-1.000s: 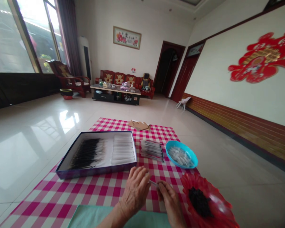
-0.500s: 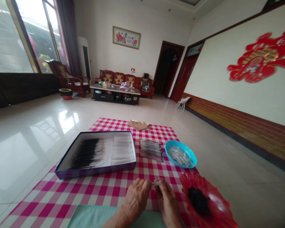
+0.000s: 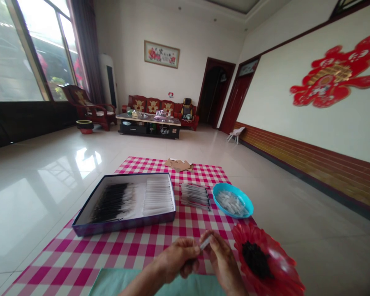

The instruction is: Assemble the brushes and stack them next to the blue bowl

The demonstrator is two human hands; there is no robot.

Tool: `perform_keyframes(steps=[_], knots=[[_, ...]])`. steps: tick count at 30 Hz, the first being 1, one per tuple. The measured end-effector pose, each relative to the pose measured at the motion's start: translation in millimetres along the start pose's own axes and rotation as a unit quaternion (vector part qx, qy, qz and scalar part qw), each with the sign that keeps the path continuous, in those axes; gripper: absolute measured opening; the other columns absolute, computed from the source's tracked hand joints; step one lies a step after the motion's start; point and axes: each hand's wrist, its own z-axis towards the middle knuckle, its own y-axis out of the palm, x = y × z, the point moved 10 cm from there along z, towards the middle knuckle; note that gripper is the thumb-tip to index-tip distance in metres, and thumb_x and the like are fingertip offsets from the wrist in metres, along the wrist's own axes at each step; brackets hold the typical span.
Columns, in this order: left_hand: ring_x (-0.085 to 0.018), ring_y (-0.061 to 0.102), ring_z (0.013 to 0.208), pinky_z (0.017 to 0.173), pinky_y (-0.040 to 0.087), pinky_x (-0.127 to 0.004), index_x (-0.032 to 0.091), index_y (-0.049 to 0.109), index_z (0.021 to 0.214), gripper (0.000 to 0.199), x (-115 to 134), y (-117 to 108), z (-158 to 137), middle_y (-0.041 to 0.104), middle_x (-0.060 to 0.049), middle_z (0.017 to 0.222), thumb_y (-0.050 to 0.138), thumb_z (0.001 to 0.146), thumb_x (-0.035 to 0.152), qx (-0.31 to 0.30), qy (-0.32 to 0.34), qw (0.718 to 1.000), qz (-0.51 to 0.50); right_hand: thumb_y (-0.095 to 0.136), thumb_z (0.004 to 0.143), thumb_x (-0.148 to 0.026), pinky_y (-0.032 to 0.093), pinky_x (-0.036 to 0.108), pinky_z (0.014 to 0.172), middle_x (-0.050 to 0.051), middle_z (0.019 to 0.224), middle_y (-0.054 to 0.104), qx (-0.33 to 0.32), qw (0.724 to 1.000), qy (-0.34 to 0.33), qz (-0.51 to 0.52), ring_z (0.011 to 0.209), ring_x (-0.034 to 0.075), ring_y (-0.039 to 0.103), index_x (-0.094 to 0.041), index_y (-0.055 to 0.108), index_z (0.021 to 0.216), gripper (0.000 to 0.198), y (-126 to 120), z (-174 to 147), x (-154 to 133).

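At the front middle of the table, my left hand point(image 3: 181, 255) is closed, thumb and fingers pinching the lower end of a short translucent tube point(image 3: 205, 242). My right hand point(image 3: 222, 257) grips its upper end, so the tube slants between both hands. A small part of it is hidden by the fingers. Just right of the hands, a red petal-edged bowl point(image 3: 283, 269) holds small black pieces point(image 3: 255, 259). Behind that stands a light-blue bowl point(image 3: 217, 201) with many short translucent pieces point(image 3: 232, 202).
A shallow box point(image 3: 123, 224) at left holds black-ended sticks point(image 3: 111, 201) and white tubes point(image 3: 157, 195). Several slim pen-like sticks point(image 3: 195, 196) lie beside it. Torn cardboard point(image 3: 179, 165) lies at the far edge of the checked cloth point(image 3: 111, 250). A mint cloth point(image 3: 117, 279) is nearest me.
The tube has turned from nearly level to slanted up to the right. My left hand has rolled so its thumb side shows. The view has tilted up slightly.
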Motion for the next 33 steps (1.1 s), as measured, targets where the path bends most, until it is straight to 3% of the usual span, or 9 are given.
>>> perform_keyframes(steps=[2,5,10,13,17,19,23,28,33], knots=[[-0.007,0.04,0.039,0.042,0.027,-0.02,0.017,0.054,0.071,0.026,27.2,-13.2,-5.0,0.053,0.003,0.052,0.051,0.079,0.041,0.113,0.109,0.976,0.15,0.057,0.08,-0.047,0.05,0.034,0.074,0.005,0.093,0.068,0.021,0.997,0.032,0.074,0.085,0.021,0.063,-0.024,0.064,0.098,0.03,1.9,2.1,15.2],[-0.012,0.052,0.055,0.052,0.032,-0.023,0.019,0.057,0.076,0.019,61.3,-16.0,-24.6,0.057,0.0,0.061,0.044,0.086,0.029,0.259,0.23,0.854,0.389,0.06,0.077,-0.049,0.051,0.035,0.071,0.006,0.093,0.069,0.063,0.99,0.059,0.114,0.084,0.023,0.065,-0.022,0.063,0.096,0.033,1.1,3.9,32.9],[-0.016,0.053,0.066,0.056,0.032,-0.025,0.021,0.054,0.076,0.02,68.4,0.3,-39.7,0.058,-0.003,0.071,0.038,0.087,0.016,0.315,0.295,0.693,0.578,0.072,0.069,-0.037,0.05,0.029,0.07,0.0,0.079,0.069,0.138,0.982,0.03,0.124,0.077,0.017,0.063,-0.022,0.066,0.081,0.02,-8.7,0.7,37.6],[-0.014,0.051,0.063,0.055,0.031,-0.025,0.02,0.054,0.075,0.021,66.0,-1.5,-38.6,0.057,-0.002,0.068,0.038,0.089,0.019,0.293,0.289,0.741,0.53,0.072,0.07,-0.037,0.049,0.029,0.071,0.001,0.08,0.069,0.129,0.983,0.024,0.125,0.078,0.017,0.062,-0.021,0.068,0.081,0.02,-5.7,-0.5,33.6],[-0.009,0.041,0.044,0.045,0.027,-0.022,0.019,0.05,0.069,0.027,43.7,-15.6,-19.7,0.049,0.003,0.053,0.047,0.085,0.04,0.18,0.162,0.943,0.226,0.069,0.073,-0.038,0.048,0.031,0.075,0.002,0.081,0.069,0.076,0.99,0.005,0.122,0.08,0.018,0.061,-0.02,0.068,0.079,0.019,5.2,-0.1,16.2],[-0.005,0.03,0.036,0.039,0.02,-0.02,0.019,0.047,0.069,0.028,17.6,-4.7,-10.5,0.046,0.005,0.05,0.054,0.078,0.045,0.066,0.037,0.997,0.026,0.067,0.076,-0.038,0.049,0.031,0.074,0.002,0.079,0.067,0.032,0.992,-0.005,0.125,0.078,0.018,0.061,-0.02,0.068,0.08,0.019,13.4,1.3,4.0],[-0.002,0.023,0.032,0.034,0.011,-0.017,0.019,0.044,0.069,0.032,-16.4,10.6,-12.6,0.046,0.007,0.048,0.065,0.064,0.044,-0.025,-0.107,0.984,-0.143,0.069,0.074,-0.04,0.049,0.032,0.075,0.001,0.077,0.065,0.013,0.983,-0.028,0.179,0.077,0.016,0.06,-0.021,0.067,0.081,0.02,12.4,8.2,-18.6],[-0.004,0.03,0.03,0.03,0.015,-0.018,0.018,0.047,0.069,0.033,-17.1,-11.0,-6.7,0.052,0.004,0.049,0.064,0.064,0.046,0.055,-0.012,0.993,-0.102,0.073,0.07,-0.038,0.05,0.03,0.074,0.001,0.088,0.066,0.056,0.982,0.015,0.182,0.081,0.015,0.061,-0.022,0.066,0.088,0.025,-0.7,15.7,-15.9],[-0.003,0.03,0.032,0.031,0.016,-0.017,0.018,0.05,0.077,0.038,-26.8,-17.8,-2.8,0.05,0.006,0.049,0.068,0.061,0.048,0.065,-0.036,0.986,-0.147,0.072,0.069,-0.041,0.045,0.02,0.055,0.002,0.083,0.066,0.036,0.997,0.075,0.001,0.069,0.013,0.06,-0.019,0.066,0.092,0.032,-3.8,13.6,-7.3]])
